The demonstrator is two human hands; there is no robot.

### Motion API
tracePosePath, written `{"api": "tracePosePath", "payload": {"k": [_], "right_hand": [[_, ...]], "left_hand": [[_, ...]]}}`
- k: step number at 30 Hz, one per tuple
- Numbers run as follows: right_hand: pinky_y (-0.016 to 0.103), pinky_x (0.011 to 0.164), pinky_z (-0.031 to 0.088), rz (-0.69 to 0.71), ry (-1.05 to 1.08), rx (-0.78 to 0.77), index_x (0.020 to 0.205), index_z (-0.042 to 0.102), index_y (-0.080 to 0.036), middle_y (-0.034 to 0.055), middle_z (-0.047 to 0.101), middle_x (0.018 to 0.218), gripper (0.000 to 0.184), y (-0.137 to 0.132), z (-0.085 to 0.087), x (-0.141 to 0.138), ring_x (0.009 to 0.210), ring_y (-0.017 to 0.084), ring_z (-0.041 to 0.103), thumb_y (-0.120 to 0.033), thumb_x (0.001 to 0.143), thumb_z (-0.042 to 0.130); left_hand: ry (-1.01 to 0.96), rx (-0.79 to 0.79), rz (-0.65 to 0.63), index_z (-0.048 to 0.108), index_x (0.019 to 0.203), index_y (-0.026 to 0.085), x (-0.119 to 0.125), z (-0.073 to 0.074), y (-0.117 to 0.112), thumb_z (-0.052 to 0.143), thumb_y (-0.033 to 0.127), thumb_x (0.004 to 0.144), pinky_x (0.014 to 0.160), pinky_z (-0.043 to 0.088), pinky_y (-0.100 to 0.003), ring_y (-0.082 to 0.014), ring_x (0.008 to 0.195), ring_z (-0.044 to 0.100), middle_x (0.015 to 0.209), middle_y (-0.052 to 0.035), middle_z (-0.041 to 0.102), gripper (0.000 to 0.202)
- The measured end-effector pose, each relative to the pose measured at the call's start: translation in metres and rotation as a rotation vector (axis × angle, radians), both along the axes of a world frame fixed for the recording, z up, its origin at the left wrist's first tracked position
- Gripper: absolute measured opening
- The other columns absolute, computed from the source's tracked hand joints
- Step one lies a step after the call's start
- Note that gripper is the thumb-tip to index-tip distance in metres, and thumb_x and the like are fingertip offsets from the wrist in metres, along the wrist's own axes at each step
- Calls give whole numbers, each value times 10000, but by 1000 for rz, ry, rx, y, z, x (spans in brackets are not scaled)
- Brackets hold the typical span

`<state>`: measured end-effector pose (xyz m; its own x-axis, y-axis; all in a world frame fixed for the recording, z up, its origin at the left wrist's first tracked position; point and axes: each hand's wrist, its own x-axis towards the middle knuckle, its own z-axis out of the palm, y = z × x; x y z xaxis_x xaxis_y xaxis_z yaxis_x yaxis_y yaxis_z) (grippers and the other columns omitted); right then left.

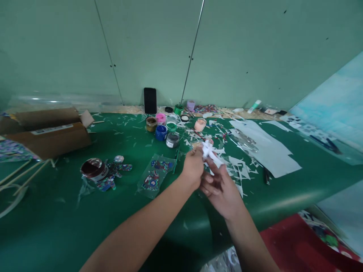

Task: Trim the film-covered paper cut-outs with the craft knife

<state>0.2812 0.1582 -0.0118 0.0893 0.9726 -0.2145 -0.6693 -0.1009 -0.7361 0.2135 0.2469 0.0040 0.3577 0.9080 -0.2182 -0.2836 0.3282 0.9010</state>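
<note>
1. Head view: left hand and right hand both grip the white cutout above the desk.
2. Squeezing too hard might crease it.
3. Careless reaching might tip the peach paint jar beyond, staining the cutout.

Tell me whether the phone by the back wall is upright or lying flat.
Upright: the phone has its short edge down, its dark face toward the camera.
</note>
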Motion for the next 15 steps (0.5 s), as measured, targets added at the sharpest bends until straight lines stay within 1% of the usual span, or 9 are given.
{"api": "tracePosePath", "payload": {"k": [1,3,6,8,11,12,15], "right_hand": [[214,481,345,2,32,4,1010,690,-307,-85,520,596,448,-2,3,0,407,52,223,-650,722,711],[228,483,349,13,88,22,1031,704,-295,-59,561,645,446,-8,8,0,423,63,212,-658,782,638],[245,464,333,41,137,55,1112,702,-280,-41,569,648,508,-17,17,0,428,82,163,-675,858,510],[247,448,316,66,163,84,1131,705,-277,-46,553,620,524,-21,22,-1,413,80,130,-672,882,466],[228,430,281,98,217,129,1092,728,-288,-77,481,538,461,-25,26,-3,380,58,87,-630,898,487],[222,425,268,99,226,140,1073,735,-294,-86,446,509,435,-26,26,-3,372,54,79,-615,902,496],[217,421,250,72,176,167,1010,755,-310,-96,372,451,389,-27,26,-4,359,52,83,-599,901,519]], "left_hand": [[-19,-2,40,589,714,173,-2,1,5,415,329,923,573,433,-258,-116,518,501,624,0,575,314],[-43,4,117,595,718,171,-6,3,14,423,300,923,610,433,-246,-105,542,512,630,5,577,297],[-58,6,140,623,711,167,-14,2,17,533,354,882,606,427,-251,-109,544,520,612,11,578,269],[-67,12,123,641,688,165,-18,2,10,604,384,839,605,429,-259,-115,551,527,610,9,590,268],[-72,36,103,666,621,160,-22,3,-6,669,390,794,620,430,-265,-124,577,522,586,8,593,287],[-72,46,99,689,626,159,-23,4,-10,684,383,785,638,434,-268,-130,600,530,592,4,609,275],[-74,69,97,776,771,164,-25,3,-18,708,350,773,733,455,-281,-167,737,595,701,-21,702,198]]}}
